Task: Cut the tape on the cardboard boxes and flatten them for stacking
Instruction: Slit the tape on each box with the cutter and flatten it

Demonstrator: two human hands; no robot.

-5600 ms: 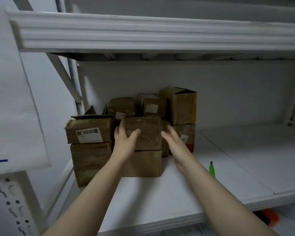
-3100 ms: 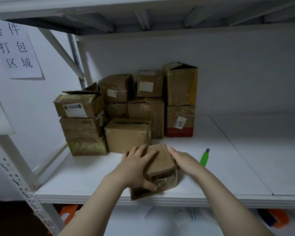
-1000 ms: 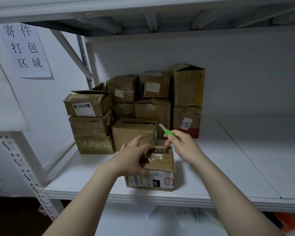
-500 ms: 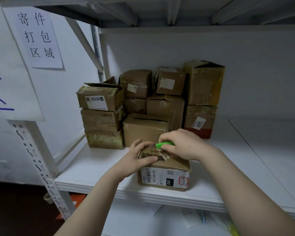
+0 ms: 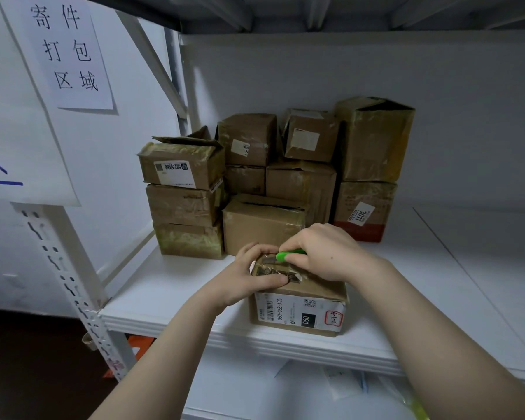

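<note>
1. Since a second ago the right hand (image 5: 325, 253) has brought the green cutter (image 5: 290, 255) down out of the air onto the top of the small box (image 5: 297, 310); its blade end now meets the taped seam near the box's far-left edge.
2. Right fingers are curled round the cutter's handle; the left hand (image 5: 249, 277) grips the box's left top corner, thumb pressed on the torn tape.
3. That box stands at the near edge of the white shelf (image 5: 170, 298), label facing near; the stack of boxes (image 5: 255, 183) sits farther back.
4. Cutting looks barely begun; flaps seem closed; nothing is flattened yet.
5. The left thumb lies just beside the likely blade path; a slip could nick it.
</note>
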